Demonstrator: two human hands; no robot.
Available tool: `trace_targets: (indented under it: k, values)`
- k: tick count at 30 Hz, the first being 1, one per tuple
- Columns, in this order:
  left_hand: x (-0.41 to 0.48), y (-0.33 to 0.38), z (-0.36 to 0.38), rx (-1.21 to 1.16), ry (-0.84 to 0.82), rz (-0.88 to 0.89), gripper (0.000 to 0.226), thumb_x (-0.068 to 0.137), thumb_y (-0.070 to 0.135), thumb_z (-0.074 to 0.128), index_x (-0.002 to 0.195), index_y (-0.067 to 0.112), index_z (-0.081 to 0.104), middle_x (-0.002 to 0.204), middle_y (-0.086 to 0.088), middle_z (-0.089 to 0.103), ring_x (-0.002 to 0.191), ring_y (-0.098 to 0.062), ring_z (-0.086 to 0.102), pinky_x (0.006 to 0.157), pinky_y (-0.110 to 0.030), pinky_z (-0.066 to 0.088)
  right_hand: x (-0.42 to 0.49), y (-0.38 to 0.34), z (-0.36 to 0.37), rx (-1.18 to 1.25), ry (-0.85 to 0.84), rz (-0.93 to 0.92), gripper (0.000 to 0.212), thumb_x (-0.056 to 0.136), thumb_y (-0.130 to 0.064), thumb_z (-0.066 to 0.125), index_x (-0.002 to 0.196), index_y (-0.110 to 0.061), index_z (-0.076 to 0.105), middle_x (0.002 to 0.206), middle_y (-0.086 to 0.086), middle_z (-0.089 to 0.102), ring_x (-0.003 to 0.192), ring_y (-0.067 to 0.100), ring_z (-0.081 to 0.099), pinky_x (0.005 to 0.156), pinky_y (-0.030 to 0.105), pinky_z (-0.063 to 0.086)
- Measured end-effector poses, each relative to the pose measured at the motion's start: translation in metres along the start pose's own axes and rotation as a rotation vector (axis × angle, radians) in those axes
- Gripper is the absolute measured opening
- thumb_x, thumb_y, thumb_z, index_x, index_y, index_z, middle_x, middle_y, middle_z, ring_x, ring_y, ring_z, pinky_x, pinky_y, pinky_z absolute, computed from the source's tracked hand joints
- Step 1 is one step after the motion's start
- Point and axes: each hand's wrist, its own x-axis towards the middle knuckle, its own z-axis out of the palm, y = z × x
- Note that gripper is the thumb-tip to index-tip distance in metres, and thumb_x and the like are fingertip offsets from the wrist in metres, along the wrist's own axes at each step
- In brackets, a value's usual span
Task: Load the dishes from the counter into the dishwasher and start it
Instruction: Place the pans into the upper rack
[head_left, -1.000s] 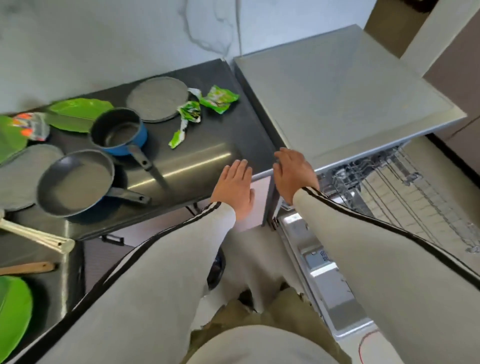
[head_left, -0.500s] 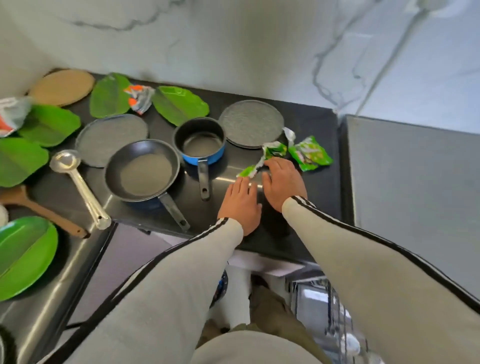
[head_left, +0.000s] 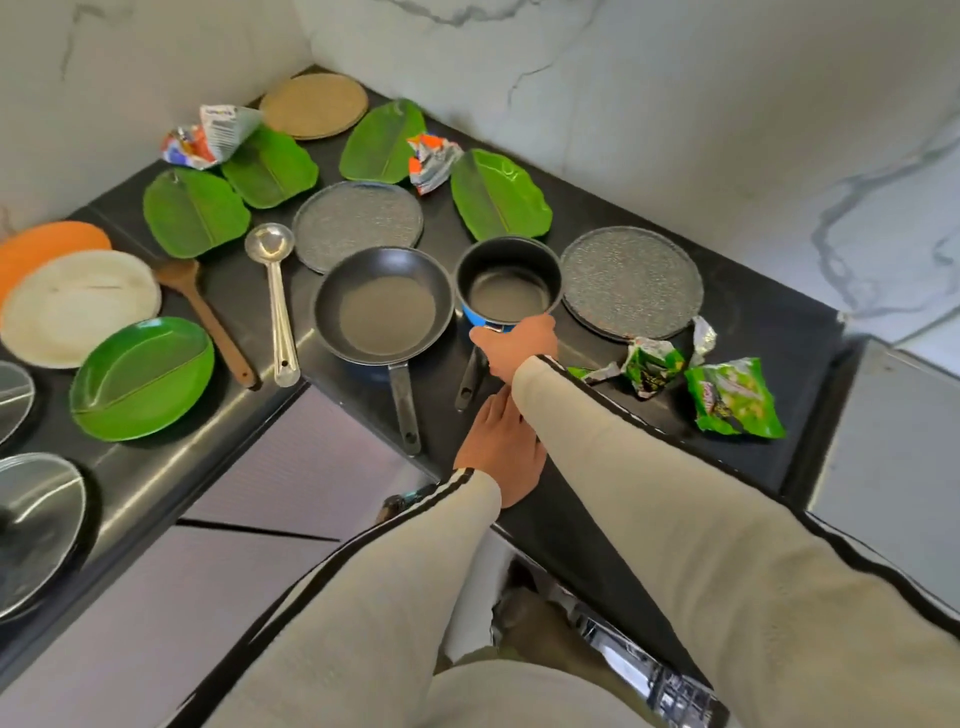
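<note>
The right hand (head_left: 514, 345) apparently grips the blue saucepan (head_left: 506, 283) by its near rim, ready for lifting; the left hand (head_left: 498, 447) rests flat, empty, steadying on the counter (head_left: 753, 332).

Bright, even daylight filled the scene, with soft glare streaks on the dark counter (head_left: 597, 525) at lower left. Wide-angle bending curved the frame edges, and the sleeves (head_left: 727, 545) at the bottom looked blurred

Blue saucepan (head_left: 475, 315), green leaf plates (head_left: 196, 212)
</note>
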Motion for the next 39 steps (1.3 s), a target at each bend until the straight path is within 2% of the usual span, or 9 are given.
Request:
trace_targets:
  k: [5,8,11,15,20,24,29,34,39]
  values:
    - [-0.015,-0.009,-0.002,0.040,0.035,0.002,0.062,0.103,0.043,0.033,0.157,0.016,0.016,0.163,-0.008,0.022,0.150,-0.029,0.019,0.125,-0.044,0.013,-0.004,-0.009,0.008,0.319,-0.213,0.304,0.064,0.074,-0.025,0.084,0.125,-0.006,0.050,0.109,0.013,0.064,0.073,0.023,0.064,0.063,0.035,0.061]
    - [-0.018,-0.017,0.001,0.039,0.034,-0.017,0.063,0.102,0.047,0.032,0.156,0.018,0.019,0.162,-0.006,0.023,0.150,-0.029,0.020,0.124,-0.047,0.015,-0.005,-0.008,0.010,0.356,-0.361,0.365,0.038,0.082,-0.017,0.079,0.112,-0.005,0.059,0.106,0.015,0.068,0.087,0.024,0.066,0.066,0.036,0.060]
    - [-0.022,-0.024,0.002,0.079,0.068,0.004,0.061,0.101,0.049,0.032,0.154,0.019,0.025,0.160,-0.004,0.026,0.149,-0.027,0.023,0.124,-0.048,0.015,-0.006,-0.005,0.009,0.454,-0.329,0.318,0.028,0.084,-0.012,0.072,0.110,-0.005,0.064,0.108,0.013,0.071,0.089,0.021,0.065,0.065,0.033,0.054]
    - [-0.024,-0.029,-0.003,0.101,0.072,0.022,0.058,0.102,0.049,0.034,0.151,0.019,0.034,0.159,-0.005,0.028,0.149,-0.026,0.020,0.124,-0.048,0.012,-0.012,0.001,-0.006,0.454,-0.234,0.192,0.010,0.091,-0.016,0.064,0.092,-0.006,0.066,0.077,0.007,0.065,0.066,0.016,0.057,0.066,0.030,0.051]
    - [-0.027,-0.033,-0.011,0.181,0.097,0.075,0.053,0.101,0.048,0.036,0.143,0.016,0.045,0.156,-0.008,0.033,0.147,-0.028,0.024,0.123,-0.048,0.016,-0.026,0.008,-0.029,0.472,-0.234,0.093,0.016,0.096,-0.021,0.059,0.087,-0.008,0.061,0.067,0.004,0.059,0.057,0.013,0.055,0.053,0.025,0.051]
    - [-0.033,-0.033,-0.019,0.208,0.104,0.135,0.050,0.101,0.045,0.038,0.141,0.016,0.047,0.155,-0.009,0.034,0.146,-0.029,0.025,0.123,-0.047,0.017,-0.045,0.018,-0.041,0.375,-0.135,0.015,0.020,0.098,-0.028,0.057,0.085,-0.012,0.059,0.061,0.000,0.052,0.050,0.011,0.045,0.045,0.021,0.041]
    - [-0.054,-0.031,-0.013,0.202,0.079,0.296,0.050,0.102,0.041,0.041,0.143,0.014,0.042,0.156,-0.009,0.032,0.147,-0.028,0.025,0.123,-0.044,0.020,-0.085,0.040,-0.056,0.337,0.010,-0.013,0.016,0.097,-0.027,0.058,0.094,-0.012,0.062,0.070,0.002,0.061,0.048,0.010,0.046,0.043,0.021,0.041]
    - [-0.087,-0.008,0.013,0.224,0.015,0.554,0.056,0.102,0.041,0.037,0.150,0.012,0.031,0.162,-0.011,0.022,0.151,-0.029,0.015,0.123,-0.046,0.015,-0.162,0.097,-0.073,0.568,0.155,-0.042,0.012,0.098,-0.017,0.054,0.093,-0.006,0.058,0.078,0.008,0.064,0.044,0.011,0.040,0.040,0.023,0.033]
    - [-0.152,0.053,0.050,0.279,-0.067,0.933,0.060,0.101,0.041,0.035,0.153,0.012,0.025,0.163,-0.010,0.016,0.152,-0.028,0.009,0.124,-0.045,0.010,-0.273,0.185,-0.094,0.811,0.483,0.034,0.017,0.099,-0.019,0.051,0.087,-0.007,0.055,0.072,0.009,0.060,0.043,0.014,0.037,0.039,0.021,0.031]
